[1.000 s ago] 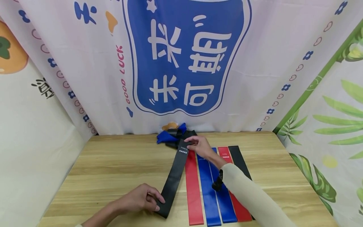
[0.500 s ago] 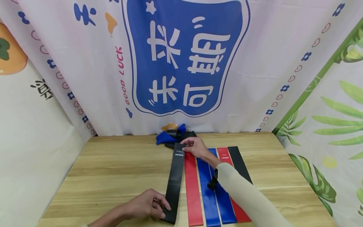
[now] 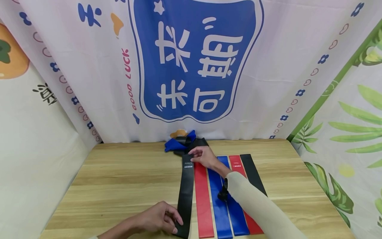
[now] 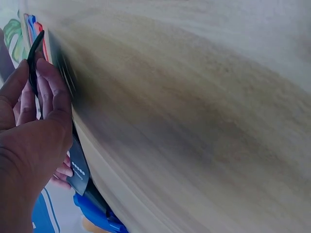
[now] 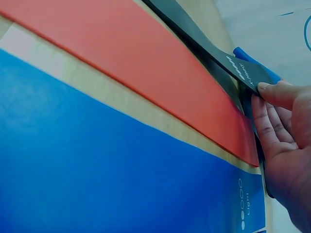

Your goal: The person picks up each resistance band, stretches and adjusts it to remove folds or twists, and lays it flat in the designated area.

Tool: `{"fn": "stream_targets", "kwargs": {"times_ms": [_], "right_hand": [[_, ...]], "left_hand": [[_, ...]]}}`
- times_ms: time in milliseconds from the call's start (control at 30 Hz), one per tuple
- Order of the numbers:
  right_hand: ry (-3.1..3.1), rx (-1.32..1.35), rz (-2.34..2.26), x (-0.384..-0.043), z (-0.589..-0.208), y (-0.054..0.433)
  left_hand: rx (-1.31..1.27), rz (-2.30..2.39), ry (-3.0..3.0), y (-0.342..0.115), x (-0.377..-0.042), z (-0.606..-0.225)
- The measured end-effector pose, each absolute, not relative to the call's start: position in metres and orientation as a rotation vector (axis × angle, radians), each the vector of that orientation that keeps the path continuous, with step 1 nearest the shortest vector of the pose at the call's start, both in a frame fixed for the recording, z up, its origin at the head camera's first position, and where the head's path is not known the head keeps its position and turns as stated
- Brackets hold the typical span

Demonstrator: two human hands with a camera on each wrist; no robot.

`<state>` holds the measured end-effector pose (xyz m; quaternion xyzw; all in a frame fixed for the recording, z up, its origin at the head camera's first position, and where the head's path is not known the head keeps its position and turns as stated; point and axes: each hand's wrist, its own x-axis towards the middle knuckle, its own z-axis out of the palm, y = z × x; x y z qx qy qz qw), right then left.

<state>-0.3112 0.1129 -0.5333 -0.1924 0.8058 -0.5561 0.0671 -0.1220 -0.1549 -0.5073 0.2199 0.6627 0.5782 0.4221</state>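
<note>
A black resistance band [image 3: 186,189] with white dots and lettering near its far end lies lengthwise, left of a row of flat bands. My left hand [image 3: 161,217] pinches its near end between thumb and fingers, as the left wrist view also shows. At the far end, my right hand [image 3: 206,157] pinches a corner; in the right wrist view that end of the black band [image 5: 218,56] is lifted off the table. Right beside it lies a red band [image 3: 204,199], then a blue band [image 3: 219,202], partly beneath my right arm.
Further right are a second blue band [image 3: 239,219], another red band [image 3: 253,225] and another black band [image 3: 253,172], partly covered by my sleeve. A crumpled pile of blue and black bands [image 3: 180,142] sits at the wooden table's back edge, against the curtain [image 3: 113,99].
The black band has swung from a slant to nearly parallel with the red one. Its near end moved right and toward me, its far end left and toward me; both hands moved with it.
</note>
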Motion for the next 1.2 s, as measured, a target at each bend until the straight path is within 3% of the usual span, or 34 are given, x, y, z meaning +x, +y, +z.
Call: {"fn": "stream_targets", "kwargs": {"times_ms": [1200], "right_hand": [[2.636, -0.66, -1.414, -0.309, -0.54, 0.102]], "left_hand": [[0.679, 1.406, 1.69, -0.135, -0.116, -0.518]]}}
